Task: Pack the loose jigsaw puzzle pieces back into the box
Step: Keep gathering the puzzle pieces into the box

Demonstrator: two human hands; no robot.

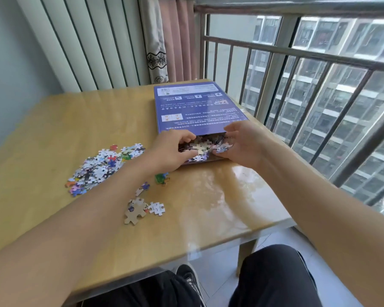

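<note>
Wooden table (53, 138) with a glossy top is carrying everything; all positions below are referenced to the box. Purple box (195, 103) is lying flat at the table's far right edge, printed back panel up, its open mouth facing the person. Puzzle pieces in the mouth (200, 147) are spilling slightly past the near edge of the box. Main loose pile (100, 167) is sitting well to the left of the box mouth, on bare table. Small cluster of pieces (142, 209), some cardboard side up, is lying nearer the person than the box, left of its mouth; a few singles, one green (161, 178), are lying between that cluster and the box. Left hand (169, 151) is resting at the left of the mouth, fingers curled down onto the pieces there. Right hand (239, 145) is sitting at the right of the mouth, fingers bent around pieces at the opening; whether either hand is actually gripping pieces, cannot tell.
</note>
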